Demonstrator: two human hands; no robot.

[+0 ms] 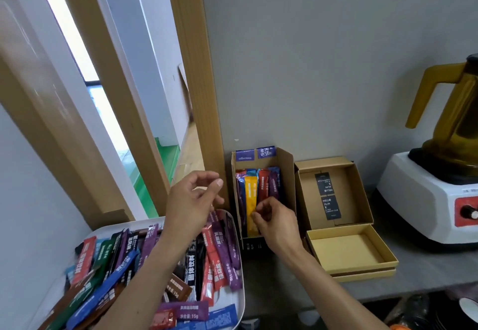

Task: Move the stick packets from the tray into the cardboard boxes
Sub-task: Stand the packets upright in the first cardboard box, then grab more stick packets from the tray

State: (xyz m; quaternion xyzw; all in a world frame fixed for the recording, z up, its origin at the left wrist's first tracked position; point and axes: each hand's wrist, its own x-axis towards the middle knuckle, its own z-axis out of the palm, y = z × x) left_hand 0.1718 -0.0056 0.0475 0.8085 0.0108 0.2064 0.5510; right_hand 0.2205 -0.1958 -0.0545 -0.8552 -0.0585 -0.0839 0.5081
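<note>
A white tray (239, 228) at the lower left is piled with several coloured stick packets (219, 259). Right of it a tall cardboard box (285, 174) holds several packets standing side by side, among them a yellow packet (250, 200). My right hand (275, 223) reaches into this box, its fingertips pinched at the lower end of the yellow and red packets. My left hand (192, 203) hovers over the tray's far edge, fingers apart and empty. A second cardboard box (362, 195) stands open beside the first, holding only two black labels.
A shallow yellow box lid (351, 252) lies in front of the second box. A white blender base with an amber jug (437, 174) fills the right side. A wooden door frame (196, 96) rises just behind the tray. The grey counter's edge (413, 291) runs at lower right.
</note>
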